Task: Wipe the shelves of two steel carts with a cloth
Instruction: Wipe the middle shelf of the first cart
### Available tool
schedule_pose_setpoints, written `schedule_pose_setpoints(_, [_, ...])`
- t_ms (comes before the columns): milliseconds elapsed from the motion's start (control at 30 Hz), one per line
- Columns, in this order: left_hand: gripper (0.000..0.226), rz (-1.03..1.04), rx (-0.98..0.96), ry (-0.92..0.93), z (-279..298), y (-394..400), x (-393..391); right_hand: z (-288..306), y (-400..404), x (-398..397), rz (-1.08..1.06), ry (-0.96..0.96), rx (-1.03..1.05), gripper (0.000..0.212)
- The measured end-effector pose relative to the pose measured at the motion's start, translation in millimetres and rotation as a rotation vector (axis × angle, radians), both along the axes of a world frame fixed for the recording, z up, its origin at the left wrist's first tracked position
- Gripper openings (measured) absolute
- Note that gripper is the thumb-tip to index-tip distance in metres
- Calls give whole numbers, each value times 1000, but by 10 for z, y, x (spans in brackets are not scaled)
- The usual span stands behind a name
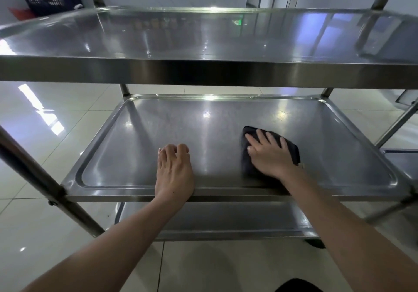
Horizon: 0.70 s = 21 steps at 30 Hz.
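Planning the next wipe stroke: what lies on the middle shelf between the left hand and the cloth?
Nothing: in the head view, only bare steel of the middle shelf separates the left hand from the dark cloth under the right hand.

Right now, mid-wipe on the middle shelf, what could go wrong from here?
1. The right hand presses the dark folded cloth with flat fingers only; a fast stroke could slide off it.
2. The left hand rests on the steel middle shelf; it may smear the surface, and the cloth must pass there.
3. The steel top shelf overhangs close above both forearms; lifting quickly could knock it.
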State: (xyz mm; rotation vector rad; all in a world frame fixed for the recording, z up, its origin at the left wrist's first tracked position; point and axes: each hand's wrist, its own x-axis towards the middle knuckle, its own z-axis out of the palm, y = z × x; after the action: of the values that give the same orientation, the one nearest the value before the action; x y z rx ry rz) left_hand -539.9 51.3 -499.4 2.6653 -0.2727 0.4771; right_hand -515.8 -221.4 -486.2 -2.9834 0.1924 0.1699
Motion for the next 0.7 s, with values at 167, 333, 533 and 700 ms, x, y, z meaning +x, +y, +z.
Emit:
schedule_pose_setpoints(167, [39,-16,50,15,-12,-5,-4,-23,842,-206,269,-35,18,55])
schedule_pose_setpoints(333, [45,-19,86,-14,-43,34,22,86,1194,663,275,2,71,56])
schedule_pose_setpoints(533, [48,-12,31,-19,-47,25,26,43,219,843,-28,-37,34,56])
schedule_pose_setpoints(700, [58,-35,58,6,-37,12,8,-7,-210,159,-106,-56,-29,55])
